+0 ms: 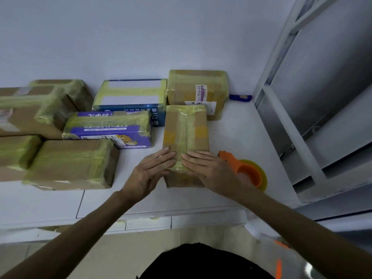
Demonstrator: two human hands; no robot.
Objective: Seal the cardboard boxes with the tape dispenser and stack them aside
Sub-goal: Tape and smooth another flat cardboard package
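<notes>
A small brown cardboard box [186,127] with a yellowish tape strip along its top lies on the white table [237,125], its long side pointing away from me. My left hand [150,172] lies flat on the box's near left part, fingers straight. My right hand [209,168] presses flat on the near right part, its fingertips meeting the tape strip. An orange tape dispenser [244,170] with a yellow tape roll sits on the table just right of my right hand, untouched.
Several taped boxes crowd the table's left and back: a brown box [72,164], a purple printed box [108,127], a blue box [130,97], a labelled brown box [198,91]. A blue object [240,97] lies by the wall. A grey metal shelf frame [302,109] stands right.
</notes>
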